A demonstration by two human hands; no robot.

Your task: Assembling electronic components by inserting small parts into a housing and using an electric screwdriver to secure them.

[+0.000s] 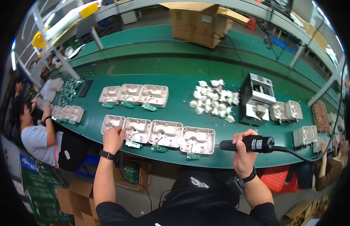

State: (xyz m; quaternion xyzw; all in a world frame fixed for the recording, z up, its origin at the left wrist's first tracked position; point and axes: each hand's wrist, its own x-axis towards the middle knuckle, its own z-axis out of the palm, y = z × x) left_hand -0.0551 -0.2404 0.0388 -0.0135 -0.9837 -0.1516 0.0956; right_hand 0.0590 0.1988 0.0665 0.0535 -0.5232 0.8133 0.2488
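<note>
Along the near edge of the table stands a row of off-white plastic housings. My left hand [114, 138] is at the leftmost housing [112, 121], its fingers curled together over the front wall; what they pinch is hidden. Wrapped in my right hand [244, 156] is a black electric screwdriver [254, 144], lying level with its tip pointing left at the rightmost housing [198, 140]. Between these two stand a second housing [137, 129] and a third housing [167, 132]. Small green circuit boards, such as one board [160, 148], hang by wires at their front walls.
Behind is another row of housings [154, 95]. White motor-like parts [216, 100] lie heaped right of centre, beside a grey-black machine [257, 100]. The screwdriver's cable [295, 153] runs off right. A co-worker [37, 132] sits at left; another person's arm [323, 165] shows at right.
</note>
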